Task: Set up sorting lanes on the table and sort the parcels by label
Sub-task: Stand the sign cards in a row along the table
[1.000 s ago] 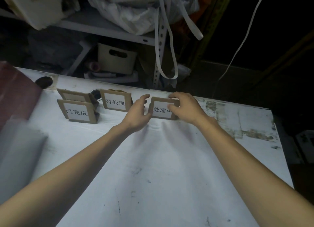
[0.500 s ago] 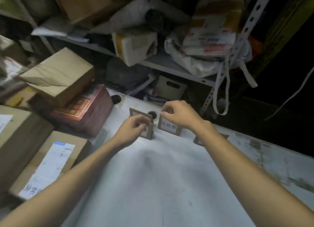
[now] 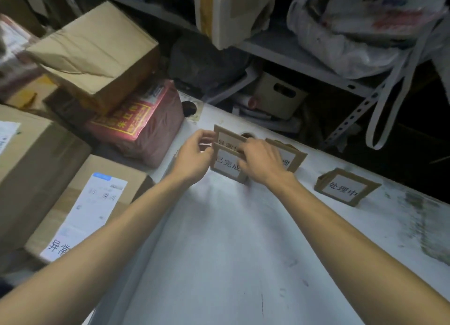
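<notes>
My left hand pinches the left edges of two stacked signs, thumb and fingers closed on the card; my right hand lies curled over their right side, gripping the front sign. The rear sign stands just behind it, touching. A third sign sits just beside my right hand, and a fourth stands apart further right on the surface. Parcels wait piled at the left. I judge lane setup is unfinished: next I must separate the stacked pair and space them out.
</notes>
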The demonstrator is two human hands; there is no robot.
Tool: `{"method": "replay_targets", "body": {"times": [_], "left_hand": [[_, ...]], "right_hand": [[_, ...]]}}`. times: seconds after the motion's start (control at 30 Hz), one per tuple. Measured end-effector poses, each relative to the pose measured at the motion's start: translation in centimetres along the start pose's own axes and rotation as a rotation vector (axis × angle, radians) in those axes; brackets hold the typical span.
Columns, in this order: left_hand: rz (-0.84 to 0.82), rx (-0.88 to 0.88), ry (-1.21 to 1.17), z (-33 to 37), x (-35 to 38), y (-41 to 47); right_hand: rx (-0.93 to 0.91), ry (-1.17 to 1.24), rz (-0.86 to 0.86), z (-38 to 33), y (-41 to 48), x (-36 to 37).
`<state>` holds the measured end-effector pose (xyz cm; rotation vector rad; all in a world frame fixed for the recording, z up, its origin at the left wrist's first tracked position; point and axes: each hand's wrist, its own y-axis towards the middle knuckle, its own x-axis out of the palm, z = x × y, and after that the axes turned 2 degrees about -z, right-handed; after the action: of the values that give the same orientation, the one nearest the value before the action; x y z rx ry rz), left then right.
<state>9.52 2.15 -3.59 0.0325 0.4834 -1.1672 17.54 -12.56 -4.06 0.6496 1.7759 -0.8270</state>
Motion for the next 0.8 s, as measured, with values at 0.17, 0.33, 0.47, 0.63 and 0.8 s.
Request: {"method": "replay_targets", "body": {"times": [0.17, 0.33, 0.47, 0.63, 0.8], "left_hand": [[-0.215, 0.027, 0.183, 0.7, -0.3, -0.8], [-0.382, 0.132, 0.153, 4.9, 1.3, -1.7], [-0.460, 0.214, 0.149, 9.2, 5.1, -2.5], [-0.544, 0.292, 0.130, 13.9, 12.9, -5.1], [-0.597, 0.296, 0.146, 15.7, 23.1, -8.9]], "right_hand": [[-0.010, 0.099, -0.039, 0.2, -1.8, -3.7], [0.064, 0.142, -0.036, 2.5, -6.2, -9.3], [0.138, 0.184, 0.006, 6.1, -10.9, -12.9], [0.312, 0.322, 0.125, 12.9, -17.0, -14.1], [0.459, 0.400, 0.132, 21.4, -23.4, -12.1]]}}
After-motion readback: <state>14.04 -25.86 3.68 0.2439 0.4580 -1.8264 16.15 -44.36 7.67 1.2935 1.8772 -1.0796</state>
